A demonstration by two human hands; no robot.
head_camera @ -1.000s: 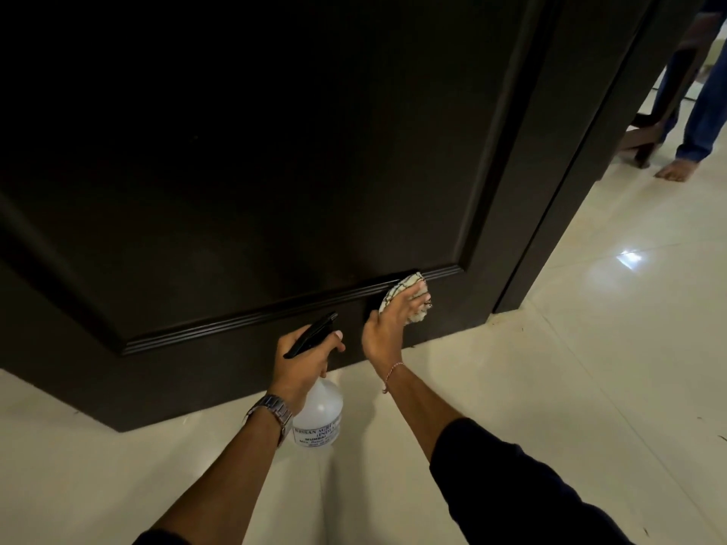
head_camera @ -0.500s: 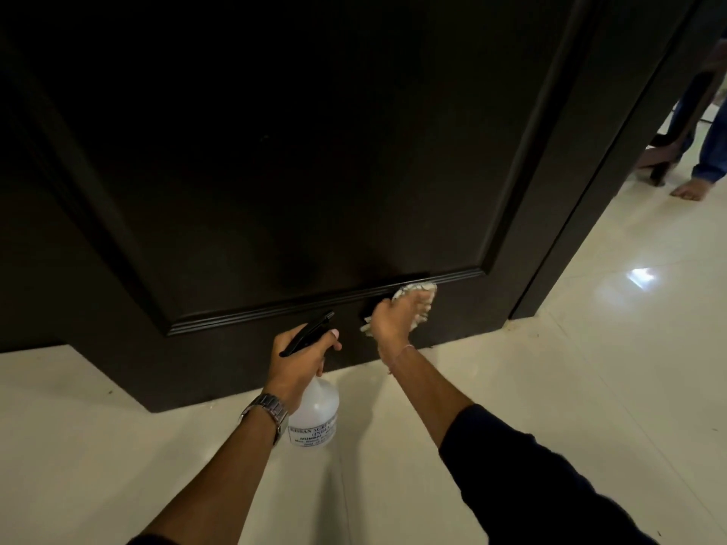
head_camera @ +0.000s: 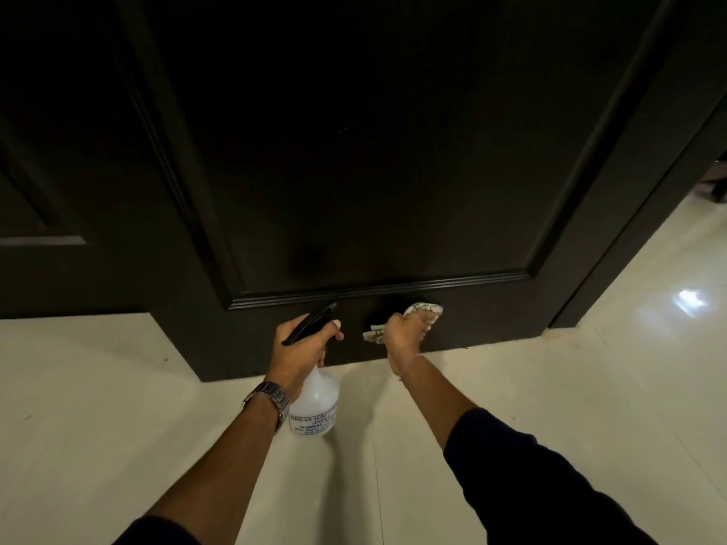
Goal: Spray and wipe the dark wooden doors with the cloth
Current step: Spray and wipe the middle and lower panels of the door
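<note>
I see the dark wooden door (head_camera: pixel 373 151) filling most of my view. Low against its bottom rail, my right hand (head_camera: pixel 405 336) presses the bunched cloth (head_camera: pixel 427 308). Just left of that, my left hand (head_camera: pixel 301 348) grips the spray bottle (head_camera: pixel 314 403).

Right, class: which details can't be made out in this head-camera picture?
- Small print on the clear plastic spray bottle: too small, partly behind the left hand.
- Most of the pale patterned cloth: covered by the right hand.
- Dark wooden door: top cut off by the frame.
</note>
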